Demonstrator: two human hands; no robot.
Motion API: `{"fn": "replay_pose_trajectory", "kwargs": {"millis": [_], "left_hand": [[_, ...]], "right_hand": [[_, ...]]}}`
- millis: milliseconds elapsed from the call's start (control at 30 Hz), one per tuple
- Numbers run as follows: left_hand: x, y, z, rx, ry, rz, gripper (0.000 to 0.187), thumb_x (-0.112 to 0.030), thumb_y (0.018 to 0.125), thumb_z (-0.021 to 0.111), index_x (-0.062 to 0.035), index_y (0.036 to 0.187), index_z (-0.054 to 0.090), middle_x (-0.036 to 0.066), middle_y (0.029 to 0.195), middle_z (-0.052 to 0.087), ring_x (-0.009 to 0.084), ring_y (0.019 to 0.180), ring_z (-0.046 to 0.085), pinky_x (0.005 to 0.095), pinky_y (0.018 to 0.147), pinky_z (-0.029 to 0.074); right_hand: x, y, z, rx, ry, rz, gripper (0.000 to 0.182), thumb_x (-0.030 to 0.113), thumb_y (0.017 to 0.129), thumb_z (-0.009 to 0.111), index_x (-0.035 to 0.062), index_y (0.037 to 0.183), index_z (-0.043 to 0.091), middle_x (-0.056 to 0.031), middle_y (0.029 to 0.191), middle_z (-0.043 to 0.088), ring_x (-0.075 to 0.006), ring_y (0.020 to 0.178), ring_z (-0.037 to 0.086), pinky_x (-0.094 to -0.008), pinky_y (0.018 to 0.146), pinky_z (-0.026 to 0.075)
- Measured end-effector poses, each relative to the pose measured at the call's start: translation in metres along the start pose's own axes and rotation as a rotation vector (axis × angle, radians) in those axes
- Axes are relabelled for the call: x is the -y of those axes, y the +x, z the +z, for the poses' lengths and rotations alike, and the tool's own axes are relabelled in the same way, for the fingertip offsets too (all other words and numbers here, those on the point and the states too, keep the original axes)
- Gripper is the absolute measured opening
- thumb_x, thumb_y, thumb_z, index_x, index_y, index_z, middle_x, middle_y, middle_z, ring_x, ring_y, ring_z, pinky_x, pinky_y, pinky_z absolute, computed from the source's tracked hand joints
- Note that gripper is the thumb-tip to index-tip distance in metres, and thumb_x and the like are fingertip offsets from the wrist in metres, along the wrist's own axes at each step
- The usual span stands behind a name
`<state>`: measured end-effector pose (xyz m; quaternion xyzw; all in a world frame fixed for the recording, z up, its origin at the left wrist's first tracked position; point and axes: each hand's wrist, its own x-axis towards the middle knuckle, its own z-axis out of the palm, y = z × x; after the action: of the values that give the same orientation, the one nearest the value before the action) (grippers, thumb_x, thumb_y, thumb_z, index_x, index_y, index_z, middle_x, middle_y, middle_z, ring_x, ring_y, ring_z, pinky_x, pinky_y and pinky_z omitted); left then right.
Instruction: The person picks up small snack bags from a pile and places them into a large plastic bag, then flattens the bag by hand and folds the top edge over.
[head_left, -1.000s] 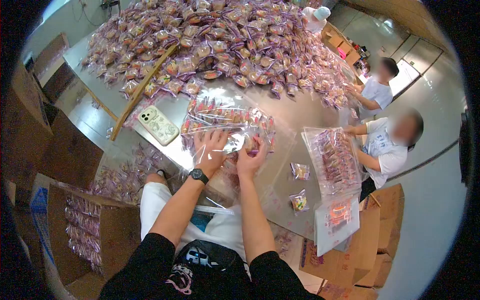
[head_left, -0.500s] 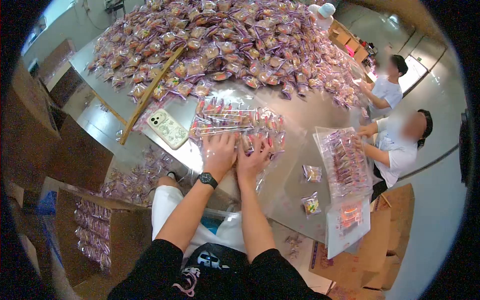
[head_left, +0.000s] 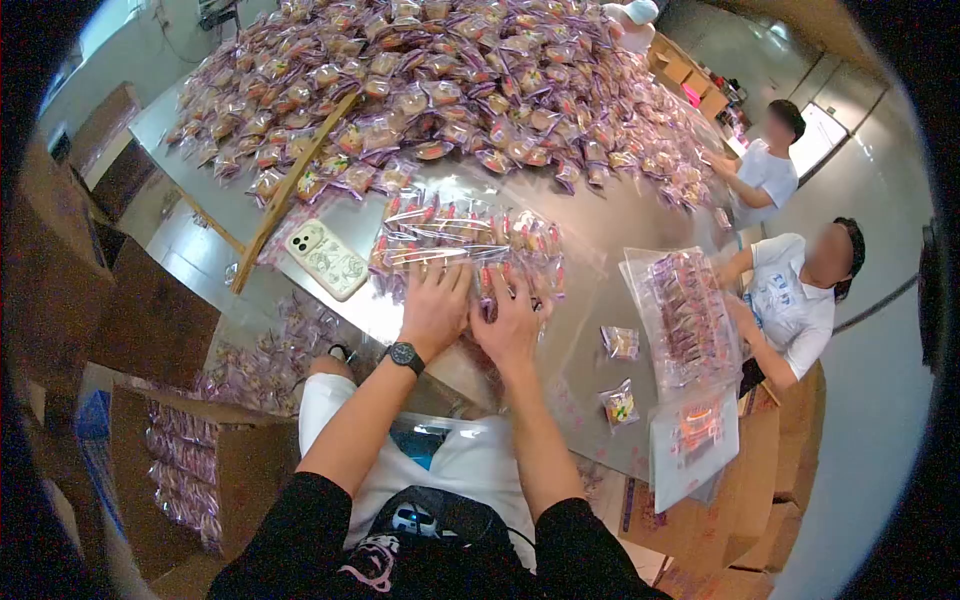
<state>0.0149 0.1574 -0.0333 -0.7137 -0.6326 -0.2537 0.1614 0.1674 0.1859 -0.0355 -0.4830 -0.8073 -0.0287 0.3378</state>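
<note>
Currently both hands (head_left: 468, 308) half-open, fingers spread, pressing clear bag (head_left: 455, 235) of wrapped snacks on counter (head_left: 590, 245), phone (head_left: 327, 260) nearby.

Phone (head_left: 327, 260) between wooden strip (head_left: 293, 195) and filled bag (head_left: 465, 235), heap of packets (head_left: 430, 90) behind.

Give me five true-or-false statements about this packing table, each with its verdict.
1. The left hand and right hand both rest on the filled clear bag. True.
2. The phone is in the right hand. False: the phone lies on the table.
3. The black watch is on the right wrist. False: it is on the left wrist.
4. Two single packets lie apart from each other. True.
5. The wooden strip is upright. False: it lies slanting.
</note>
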Motion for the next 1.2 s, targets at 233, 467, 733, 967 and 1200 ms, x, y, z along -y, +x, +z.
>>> {"fn": "replay_pose_trajectory", "kwargs": {"millis": [233,467,733,967,1200], "left_hand": [[0.004,0.003,-0.018,0.141,-0.059,0.031,0.077,-0.038,0.074,0.079,-0.0067,0.14,0.057,0.01,0.15,0.053,0.031,0.135,0.05,0.0604,0.108,0.039],[0.005,0.001,-0.001,0.141,-0.036,0.027,0.071,-0.038,0.08,0.076,-0.0085,0.142,0.056,0.008,0.151,0.053,0.0248,0.144,0.044,0.0623,0.107,0.039],[0.014,0.002,0.036,0.022,0.016,0.03,0.051,-0.027,0.092,0.064,-0.0124,0.14,0.058,0.009,0.135,0.065,0.0275,0.138,0.053,0.0689,0.122,0.015],[0.026,0.0,0.049,0.052,0.042,0.03,0.047,-0.017,0.089,0.061,-0.0135,0.135,0.064,0.007,0.145,0.061,0.0233,0.139,0.052,0.0634,0.117,0.032],[0.029,-0.004,0.052,0.023,0.007,0.006,0.047,-0.018,0.088,0.062,-0.0185,0.135,0.064,0.001,0.141,0.063,0.0227,0.131,0.056,0.0563,0.115,0.036]], "right_hand": [[-0.015,0.008,-0.007,0.094,-0.023,-0.08,0.064,0.044,0.081,0.078,0.0196,0.138,0.062,-0.0163,0.144,0.054,-0.036,0.142,0.044,-0.0614,0.118,0.025],[-0.02,0.012,-0.016,0.107,0.109,-0.193,0.06,0.036,0.083,0.077,0.0189,0.138,0.061,-0.0197,0.15,0.049,-0.0415,0.14,0.045,-0.0551,0.12,0.031],[-0.037,0.019,-0.011,0.131,0.125,-0.286,0.065,0.028,0.077,0.081,0.0129,0.137,0.065,-0.0247,0.151,0.048,-0.0423,0.142,0.044,-0.057,0.12,0.032],[-0.039,0.017,0.022,0.005,0.083,-0.202,0.063,0.024,0.074,0.08,0.0142,0.134,0.066,-0.0236,0.145,0.053,-0.0433,0.134,0.051,-0.0579,0.117,0.037],[-0.012,0.023,0.018,0.08,-0.09,-0.06,0.06,0.023,0.074,0.081,0.0153,0.132,0.067,-0.0169,0.137,0.057,-0.0372,0.127,0.053,-0.0534,0.119,0.033]]}}
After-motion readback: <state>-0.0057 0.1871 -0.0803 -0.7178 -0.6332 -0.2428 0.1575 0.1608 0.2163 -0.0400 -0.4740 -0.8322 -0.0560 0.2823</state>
